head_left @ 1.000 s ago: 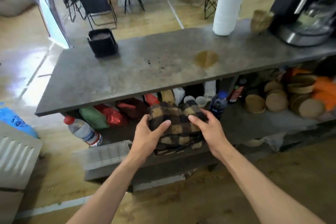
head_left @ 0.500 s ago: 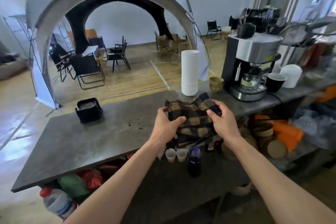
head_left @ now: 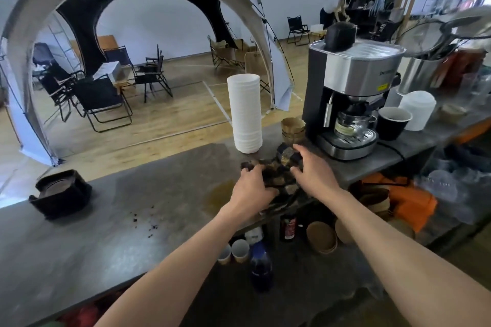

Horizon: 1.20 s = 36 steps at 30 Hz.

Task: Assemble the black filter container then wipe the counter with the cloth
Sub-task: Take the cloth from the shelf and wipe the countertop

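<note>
A brown and black checked cloth (head_left: pixel 279 172) lies bunched on the grey counter (head_left: pixel 138 202), near its front edge. My left hand (head_left: pixel 252 188) grips its left side and my right hand (head_left: pixel 313 170) presses on its right side. A brown liquid stain (head_left: pixel 220 191) spreads on the counter just left of the cloth. Dark crumbs (head_left: pixel 144 221) are scattered further left. The black filter container (head_left: pixel 59 192) stands at the far left of the counter, well away from both hands.
A tall stack of white cups (head_left: pixel 245 111) and brown paper filters (head_left: pixel 293 127) stand behind the cloth. A coffee machine (head_left: pixel 350 95) sits to the right, with a black cup (head_left: pixel 393 122) beside it. Cups and a bottle (head_left: pixel 261 265) fill the shelf below.
Both hands lifted the cloth from the lower shelf up over the counter and set it down beside the stain. The view rose from the shelf to the counter top.
</note>
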### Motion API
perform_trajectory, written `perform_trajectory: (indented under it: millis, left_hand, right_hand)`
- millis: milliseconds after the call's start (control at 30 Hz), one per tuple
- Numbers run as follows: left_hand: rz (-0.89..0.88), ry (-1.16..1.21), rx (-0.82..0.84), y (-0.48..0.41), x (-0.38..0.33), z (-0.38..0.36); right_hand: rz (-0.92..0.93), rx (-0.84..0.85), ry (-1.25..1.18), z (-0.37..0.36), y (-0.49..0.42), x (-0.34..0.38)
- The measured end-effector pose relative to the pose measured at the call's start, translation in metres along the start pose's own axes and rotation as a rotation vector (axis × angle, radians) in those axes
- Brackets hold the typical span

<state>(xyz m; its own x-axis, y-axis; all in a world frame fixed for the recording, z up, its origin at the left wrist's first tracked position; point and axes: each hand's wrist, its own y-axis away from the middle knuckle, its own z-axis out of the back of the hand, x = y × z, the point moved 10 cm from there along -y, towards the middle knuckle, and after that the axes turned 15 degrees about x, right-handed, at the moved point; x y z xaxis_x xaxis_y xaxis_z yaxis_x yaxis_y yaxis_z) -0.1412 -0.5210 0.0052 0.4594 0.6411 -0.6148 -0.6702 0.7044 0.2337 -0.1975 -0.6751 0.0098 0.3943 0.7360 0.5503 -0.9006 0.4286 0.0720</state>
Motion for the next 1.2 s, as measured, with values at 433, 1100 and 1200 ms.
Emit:
perform_trajectory:
  millis: [433,1100,1200]
  left_hand:
    - [-0.084,-0.488,0.09,-0.055,0.002,-0.052]
    - [-0.086,-0.487,0.094,-0.007,0.091,-0.002]
    - [-0.06,-0.492,0.089,0.013,0.118,0.014]
  right_hand:
    - [0.073,0.252,0.254,-0.054,-0.035,-0.025]
    - [0.041,0.319,0.361,-0.121,-0.016,0.063]
    - [0.06,0.347,0.392,-0.142,-0.01,0.096]
